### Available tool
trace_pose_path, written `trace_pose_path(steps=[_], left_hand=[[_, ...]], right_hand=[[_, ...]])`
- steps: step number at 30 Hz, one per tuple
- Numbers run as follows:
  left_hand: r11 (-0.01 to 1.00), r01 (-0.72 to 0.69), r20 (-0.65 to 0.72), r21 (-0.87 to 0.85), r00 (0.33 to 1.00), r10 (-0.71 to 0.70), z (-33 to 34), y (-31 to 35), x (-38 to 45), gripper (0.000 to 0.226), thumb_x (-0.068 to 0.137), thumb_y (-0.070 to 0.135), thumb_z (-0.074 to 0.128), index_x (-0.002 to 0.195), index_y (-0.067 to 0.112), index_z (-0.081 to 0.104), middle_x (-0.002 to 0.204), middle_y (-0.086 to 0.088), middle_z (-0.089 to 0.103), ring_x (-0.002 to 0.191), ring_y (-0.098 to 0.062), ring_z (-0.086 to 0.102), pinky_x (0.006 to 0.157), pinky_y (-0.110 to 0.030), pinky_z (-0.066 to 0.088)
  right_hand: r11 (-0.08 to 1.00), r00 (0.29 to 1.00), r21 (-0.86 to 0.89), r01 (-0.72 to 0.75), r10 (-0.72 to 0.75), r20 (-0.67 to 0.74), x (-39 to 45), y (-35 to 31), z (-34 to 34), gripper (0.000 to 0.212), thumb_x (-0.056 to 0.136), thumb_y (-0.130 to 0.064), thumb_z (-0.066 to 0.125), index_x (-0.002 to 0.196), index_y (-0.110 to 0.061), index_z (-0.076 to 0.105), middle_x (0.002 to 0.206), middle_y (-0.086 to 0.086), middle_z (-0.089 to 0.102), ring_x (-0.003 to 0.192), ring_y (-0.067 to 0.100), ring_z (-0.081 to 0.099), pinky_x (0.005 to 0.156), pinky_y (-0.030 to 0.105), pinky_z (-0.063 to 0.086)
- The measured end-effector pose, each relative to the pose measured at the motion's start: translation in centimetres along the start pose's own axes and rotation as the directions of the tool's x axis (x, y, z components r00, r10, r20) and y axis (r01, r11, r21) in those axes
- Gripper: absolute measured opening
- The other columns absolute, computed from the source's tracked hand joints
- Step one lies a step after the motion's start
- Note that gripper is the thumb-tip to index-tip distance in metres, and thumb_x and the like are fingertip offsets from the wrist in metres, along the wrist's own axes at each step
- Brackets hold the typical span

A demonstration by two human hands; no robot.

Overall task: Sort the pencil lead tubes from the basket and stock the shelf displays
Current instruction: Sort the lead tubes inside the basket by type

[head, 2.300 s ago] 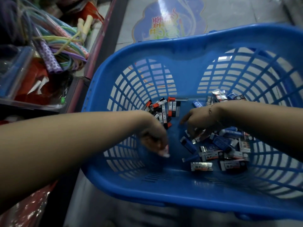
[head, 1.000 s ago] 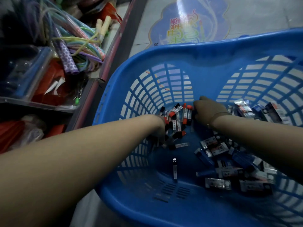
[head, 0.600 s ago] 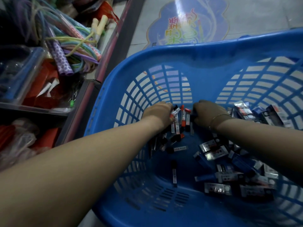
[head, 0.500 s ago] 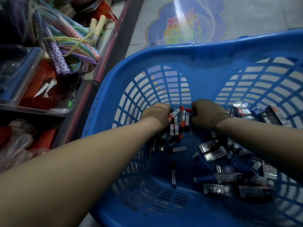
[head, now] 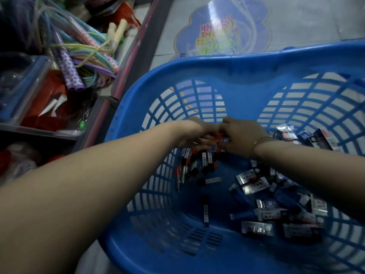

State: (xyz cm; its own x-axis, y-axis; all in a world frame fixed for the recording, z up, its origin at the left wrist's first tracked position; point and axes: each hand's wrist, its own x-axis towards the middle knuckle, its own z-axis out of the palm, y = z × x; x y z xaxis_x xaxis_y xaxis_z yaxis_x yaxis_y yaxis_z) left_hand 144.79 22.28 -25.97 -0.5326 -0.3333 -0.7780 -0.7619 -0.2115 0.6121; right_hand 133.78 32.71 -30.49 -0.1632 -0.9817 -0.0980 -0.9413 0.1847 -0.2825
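**Both hands meet over the red-capped tubes at the basket's far wall**

The red-capped lead tubes [head: 199, 163] lie heaped against the far wall of the blue basket [head: 227, 76], at the foot of its left latticed panel. The left hand [head: 194, 135] and right hand [head: 240, 135] touch each other directly above this heap, fingers curled down around several tubes at its top; a red cap shows between them. How many tubes each hand grips cannot be told.

One single tube [head: 205, 209] lies alone on the basket floor, nearer the camera than the heap, with bare blue floor on all sides. A second lot, the blue and silver lead packs [head: 272, 202], is spread over the floor on the basket's right half and under the right forearm, a few resting against the right latticed panel.

The near floor of the basket, with its slotted drain area, carries nothing.

Outside the basket's left rim stands a shelf edge [head: 134, 62]. Beyond that edge lie coiled skipping ropes [head: 87, 56] and a clear plastic box [head: 21, 89]. Past the far rim, a floor sticker [head: 221, 30] shows on pale tiles.
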Motion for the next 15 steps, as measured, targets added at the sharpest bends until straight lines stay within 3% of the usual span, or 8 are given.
trace_pose_path(steps=[2, 3, 4, 6, 8, 11, 15], left_hand=[[0.993, -0.017, -0.043, -0.113, 0.999, 0.012, 0.3, -0.2, 0.3, 0.016, 0.093, 0.021, 0.056, 0.08, 0.012, 0.057, 0.066, -0.001, 0.063, 0.055, -0.008, 0.058, 0.053, -0.018, 0.049], [0.997, -0.051, -0.13, -0.052, 0.991, 0.044, 0.6, -0.5, 0.8, 0.015, 0.094, 0.02, 0.055, 0.082, 0.012, 0.058, 0.072, -0.002, 0.063, 0.06, -0.01, 0.059, 0.056, -0.02, 0.051], [0.989, -0.085, -0.223, 0.121, 0.969, 0.111, 0.8, -0.8, 1.3, 0.013, 0.093, 0.02, 0.056, 0.083, 0.013, 0.059, 0.079, -0.003, 0.064, 0.067, -0.013, 0.061, 0.062, -0.024, 0.052], [0.838, -0.102, -0.284, 0.537, 0.913, 0.293, 1.5, -1.6, 2.2, 0.007, 0.091, 0.022, 0.059, 0.088, 0.016, 0.062, 0.091, -0.002, 0.063, 0.083, -0.017, 0.061, 0.075, -0.029, 0.051], [0.7, -0.072, -0.268, 0.71, 0.892, 0.364, 2.1, -2.1, 2.8, 0.015, 0.089, 0.029, 0.061, 0.095, 0.015, 0.062, 0.096, -0.003, 0.06, 0.091, -0.019, 0.058, 0.082, -0.031, 0.049], [0.632, 0.007, -0.284, 0.775, 0.897, 0.338, 2.9, -2.4, 3.7, 0.027, 0.088, 0.036, 0.061, 0.095, 0.01, 0.058, 0.092, -0.007, 0.057, 0.087, -0.023, 0.057, 0.075, -0.033, 0.048], [0.608, 0.09, -0.321, 0.789, 0.904, 0.282, 3.8, -2.1, 4.4, 0.017, 0.088, 0.025, 0.063, 0.085, 0.012, 0.053, 0.09, -0.01, 0.059, 0.08, -0.024, 0.057, 0.064, -0.031, 0.046]], right_hand=[[0.996, 0.996, -0.055, -0.074, 0.077, 0.047, 0.1, 0.6, -0.4, 0.021, 0.091, -0.038, 0.045, 0.099, -0.022, 0.058, 0.102, 0.005, 0.064, 0.093, 0.028, 0.06, 0.067, 0.029, 0.039], [0.991, 0.989, -0.06, -0.121, 0.126, 0.081, 0.0, 1.1, -0.5, 0.02, 0.092, -0.037, 0.043, 0.094, -0.022, 0.057, 0.101, 0.007, 0.065, 0.094, 0.028, 0.06, 0.067, 0.029, 0.037], [0.984, 0.978, -0.061, -0.166, 0.172, 0.12, -0.1, 1.4, -0.6, 0.018, 0.092, -0.036, 0.042, 0.089, -0.023, 0.055, 0.101, 0.009, 0.065, 0.094, 0.029, 0.06, 0.067, 0.028, 0.036], [0.973, 0.953, -0.055, -0.225, 0.231, 0.197, -0.4, 2.0, -0.6, 0.013, 0.09, -0.032, 0.044, 0.086, -0.024, 0.054, 0.104, 0.011, 0.064, 0.097, 0.029, 0.059, 0.07, 0.027, 0.035], [0.967, 0.935, 0.006, -0.256, 0.246, 0.256, -0.5, 2.2, -0.3, 0.014, 0.09, -0.026, 0.045, 0.094, -0.018, 0.056, 0.11, 0.016, 0.061, 0.102, 0.031, 0.058, 0.073, 0.028, 0.036], [0.938, 0.929, 0.163, -0.307, 0.257, 0.267, -0.4, 2.0, 0.4, 0.019, 0.092, -0.015, 0.045, 0.102, -0.006, 0.058, 0.112, 0.022, 0.06, 0.102, 0.034, 0.057, 0.078, 0.03, 0.041], [0.903, 0.931, 0.267, -0.336, 0.275, 0.239, 0.2, 1.6, 1.3, 0.02, 0.091, -0.011, 0.048, 0.106, -0.004, 0.058, 0.113, 0.021, 0.06, 0.104, 0.032, 0.056, 0.082, 0.031, 0.042]])
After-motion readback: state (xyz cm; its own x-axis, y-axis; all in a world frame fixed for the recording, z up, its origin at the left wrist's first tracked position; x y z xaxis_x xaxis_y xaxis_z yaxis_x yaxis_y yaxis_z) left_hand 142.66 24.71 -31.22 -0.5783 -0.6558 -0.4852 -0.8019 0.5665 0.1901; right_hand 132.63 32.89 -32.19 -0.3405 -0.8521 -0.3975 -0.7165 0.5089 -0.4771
